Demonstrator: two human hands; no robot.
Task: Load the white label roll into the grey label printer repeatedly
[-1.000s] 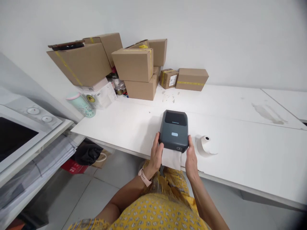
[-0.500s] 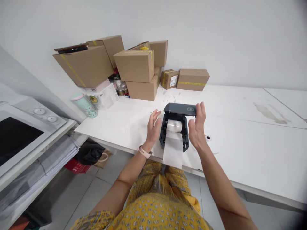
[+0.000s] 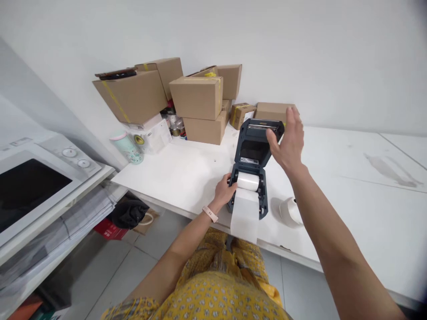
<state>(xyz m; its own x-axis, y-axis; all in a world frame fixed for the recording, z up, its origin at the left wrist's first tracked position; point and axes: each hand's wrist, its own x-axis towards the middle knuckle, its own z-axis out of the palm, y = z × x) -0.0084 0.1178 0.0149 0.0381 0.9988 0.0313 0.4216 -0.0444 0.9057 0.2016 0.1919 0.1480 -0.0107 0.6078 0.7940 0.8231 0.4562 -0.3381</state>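
Note:
A dark label printer stands near the table's front edge with its lid tilted up. Inside lies a white label roll, and a strip of label paper hangs from it over the table edge. My left hand, with a pink band on the wrist, grips the printer's left side beside the roll. Fingers apart, my right hand is at the lid's right edge, its thumb in front of the lid. Partly behind my right forearm, another white roll rests on the table.
Cardboard boxes are stacked along the wall at the back left. A mint tumbler and a white box stand in front of them. On a shelf unit to the left sits a microwave. The white table stretches far right.
The printer's lid has swung from low to nearly upright. My left hand has come onto the printer's left side. My right hand has risen with the lid.

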